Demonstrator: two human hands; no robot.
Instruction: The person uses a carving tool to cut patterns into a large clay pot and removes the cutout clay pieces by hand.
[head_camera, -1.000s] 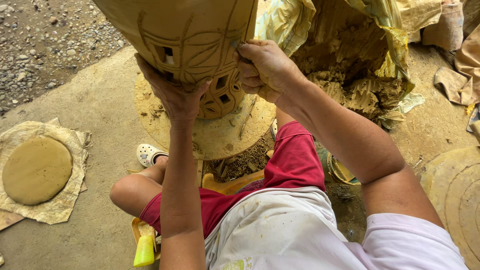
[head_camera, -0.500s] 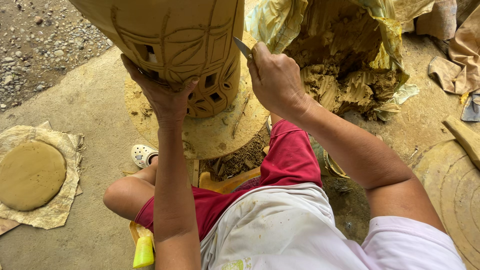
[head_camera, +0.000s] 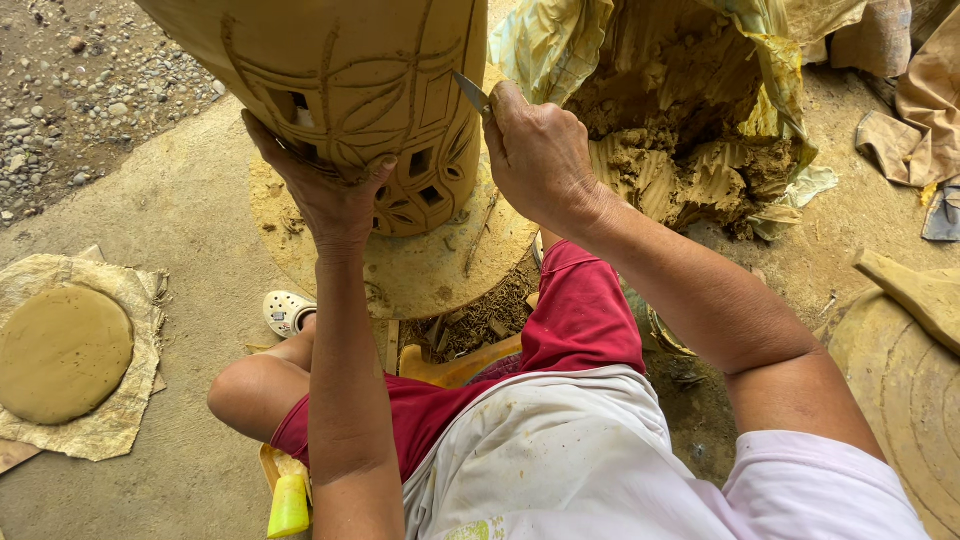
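A tall unfired clay vessel (head_camera: 330, 80) with carved lines and cut-out square holes stands on a round clay-smeared board (head_camera: 420, 270). My left hand (head_camera: 325, 190) presses flat against the vessel's lower left wall, fingers spread on the clay. My right hand (head_camera: 535, 150) is closed around a thin metal knife (head_camera: 470, 92). The blade's tip points at the vessel's right side, beside the cut-outs.
A big lump of wet clay (head_camera: 690, 150) lies in open plastic sheeting at the upper right. A flat clay disc (head_camera: 60, 350) rests on cloth at the left. A round board (head_camera: 900, 380) is at the right edge, gravel (head_camera: 70, 90) at the upper left, a yellow bottle (head_camera: 288, 505) by my leg.
My right hand has moved from gripping the vessel's side to holding the knife blade up against its right wall. The view shifted slightly and my left hand stays on the vessel.
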